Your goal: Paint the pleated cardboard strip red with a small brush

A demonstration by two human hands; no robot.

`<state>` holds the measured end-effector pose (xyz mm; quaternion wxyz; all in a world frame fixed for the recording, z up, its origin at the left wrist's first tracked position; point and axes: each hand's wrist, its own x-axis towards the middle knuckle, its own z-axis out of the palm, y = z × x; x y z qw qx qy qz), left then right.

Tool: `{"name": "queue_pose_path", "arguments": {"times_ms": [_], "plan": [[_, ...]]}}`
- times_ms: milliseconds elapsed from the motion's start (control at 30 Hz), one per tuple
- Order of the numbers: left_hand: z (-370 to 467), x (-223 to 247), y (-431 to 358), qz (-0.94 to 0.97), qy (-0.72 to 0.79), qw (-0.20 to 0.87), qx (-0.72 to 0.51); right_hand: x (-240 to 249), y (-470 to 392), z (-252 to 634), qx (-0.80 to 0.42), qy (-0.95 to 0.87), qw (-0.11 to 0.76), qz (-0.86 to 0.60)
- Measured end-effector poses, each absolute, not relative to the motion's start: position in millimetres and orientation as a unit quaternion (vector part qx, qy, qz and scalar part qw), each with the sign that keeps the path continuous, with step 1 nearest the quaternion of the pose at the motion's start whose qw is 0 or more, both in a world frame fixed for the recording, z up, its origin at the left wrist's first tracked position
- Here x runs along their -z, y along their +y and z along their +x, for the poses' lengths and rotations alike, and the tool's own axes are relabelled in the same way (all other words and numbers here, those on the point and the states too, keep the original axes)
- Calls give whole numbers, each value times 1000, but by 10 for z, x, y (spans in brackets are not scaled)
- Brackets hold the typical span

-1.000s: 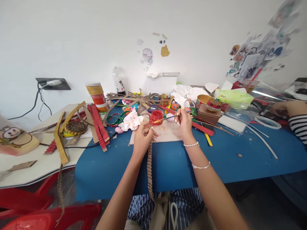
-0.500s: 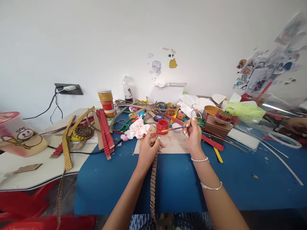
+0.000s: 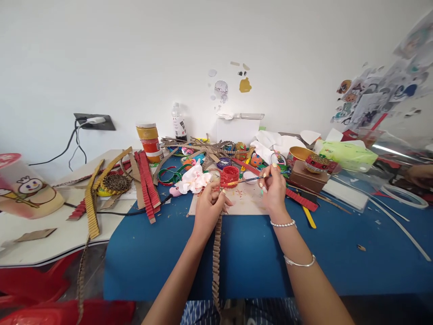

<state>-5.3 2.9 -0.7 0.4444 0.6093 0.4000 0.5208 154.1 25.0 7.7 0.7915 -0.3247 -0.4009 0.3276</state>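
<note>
Right hand [image 3: 273, 188]: grip closed on brush [image 3: 252, 178], tip over rim of red jar [image 3: 230, 176]. Left hand [image 3: 212, 201]: grip pinching strip [image 3: 217, 262], tail hanging past desk [image 3: 162, 257] edge. Risk: brush dragging on rim could tip jar; loose tail, if snagged, could pull strip into wet paint. Jar just beyond left fingers, between hands; tissue [image 3: 194, 179] beside left hand.

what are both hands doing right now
Left hand: closed, holding the corrugated cardboard strip.
Right hand: closed, holding the paintbrush.
</note>
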Motion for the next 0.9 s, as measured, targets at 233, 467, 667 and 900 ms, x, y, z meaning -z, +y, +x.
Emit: {"name": "queue_pose_path", "arguments": {"times_ms": [233,467,667,900], "plan": [[-62,-6,29,614,406,442,-513,-102,238,1527,-344,-416,781,-313],[-58,-35,18,615,416,440,-505,-119,227,1519,-361,-413,785,-290],[-52,-32,6,612,414,444,-507,-128,228,1557,-380,-386,795,-273],[-60,-9,18,610,401,450,-514,-133,219,1563,-366,-391,793,-290]]}}
